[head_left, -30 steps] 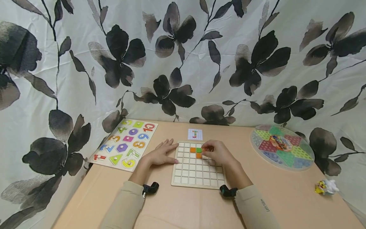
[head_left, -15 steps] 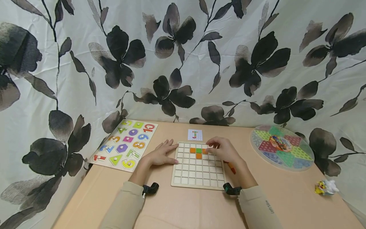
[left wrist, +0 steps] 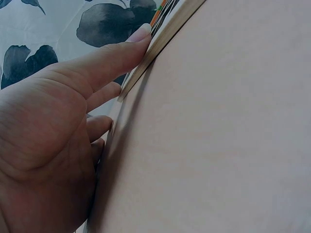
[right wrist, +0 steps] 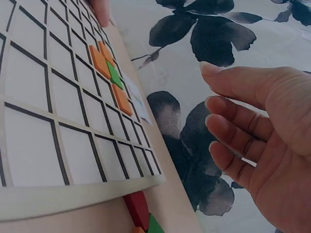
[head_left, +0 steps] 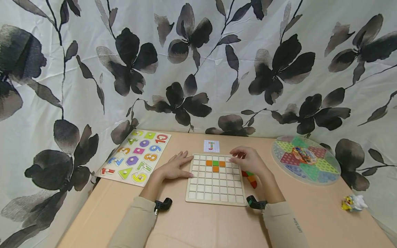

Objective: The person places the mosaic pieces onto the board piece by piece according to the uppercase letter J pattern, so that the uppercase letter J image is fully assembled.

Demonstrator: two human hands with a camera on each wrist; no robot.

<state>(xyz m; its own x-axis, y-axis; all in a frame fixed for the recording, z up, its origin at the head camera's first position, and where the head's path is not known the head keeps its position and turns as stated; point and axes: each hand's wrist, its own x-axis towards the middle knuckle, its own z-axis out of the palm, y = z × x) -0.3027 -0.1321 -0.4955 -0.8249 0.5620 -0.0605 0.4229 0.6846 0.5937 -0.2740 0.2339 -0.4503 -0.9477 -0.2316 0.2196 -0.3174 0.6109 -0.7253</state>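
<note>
While the left hand (head_left: 174, 167), straight-fingered, touches the board (head_left: 214, 191) at lower centre, the right hand (head_left: 248, 161) hovers relaxed and empty; tile-laying seems underway, next calling for pinching loose tiles (head_left: 251, 179) right of centre.

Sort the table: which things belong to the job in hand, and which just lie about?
Likely the job's:
- grid board
- four coloured tiles on it
- loose tiles beside it
- small pattern card

Apparently lying about:
- number-and-shape board
- round patterned board
- toy figure
</note>
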